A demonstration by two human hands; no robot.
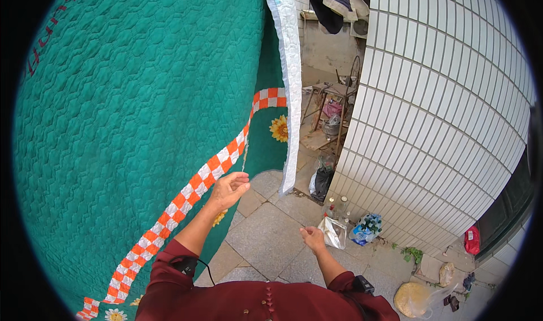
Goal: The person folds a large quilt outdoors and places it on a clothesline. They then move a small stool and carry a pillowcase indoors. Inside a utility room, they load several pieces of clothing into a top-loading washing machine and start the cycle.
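A large green quilted bedspread [153, 83] hangs down the left side, with an orange-and-white checked band [192, 191] and yellow sunflowers. At its lower right edge my left hand [227, 191] has its fingers bent and closed on the fabric. A thin pale strip [245, 154] of the edge runs down to those fingers. My right hand [313, 239] is raised over the paving, apart from the bedspread, its fingers curled together. Whatever is in them, if anything, is too small to make out. The bedspread's white border [291, 100] hangs ahead of both hands.
A white-tiled wall [430, 112] curves along the right. At its foot stand glass bottles [343, 204], a clear plastic box [334, 232], a blue pack of bottles [365, 229] and a black bag [322, 182]. A yellow round item [410, 299] lies lower right on stone paving [266, 236].
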